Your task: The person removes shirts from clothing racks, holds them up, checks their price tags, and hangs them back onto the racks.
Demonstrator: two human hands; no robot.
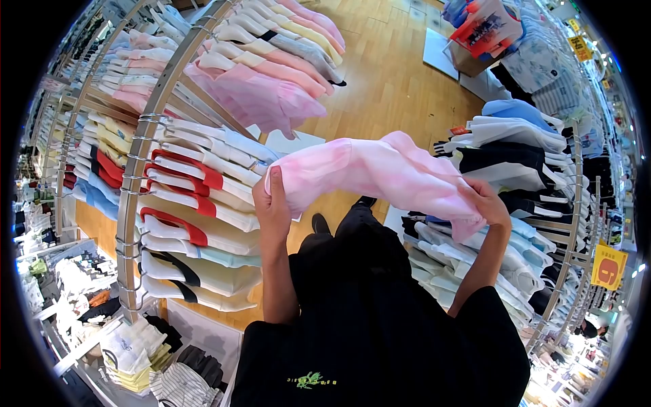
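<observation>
A pink and white tie-dye shirt (380,166) is stretched sideways in front of me, above the floor. My left hand (272,200) grips its left end, with the thumb on top and the fingers hidden behind the cloth. At the other end, my right hand (487,201) is closed on the fabric, and a corner of it hangs below that hand. The cloth sags in soft folds between the two hands.
To the left, a metal rack (129,203) carries white tops with red or black trim; pink shirts (261,95) hang beyond. Another rack (566,237) of clothes stands right, near a yellow price sign (608,266). Folded clothes (132,353) lie in a bin at lower left.
</observation>
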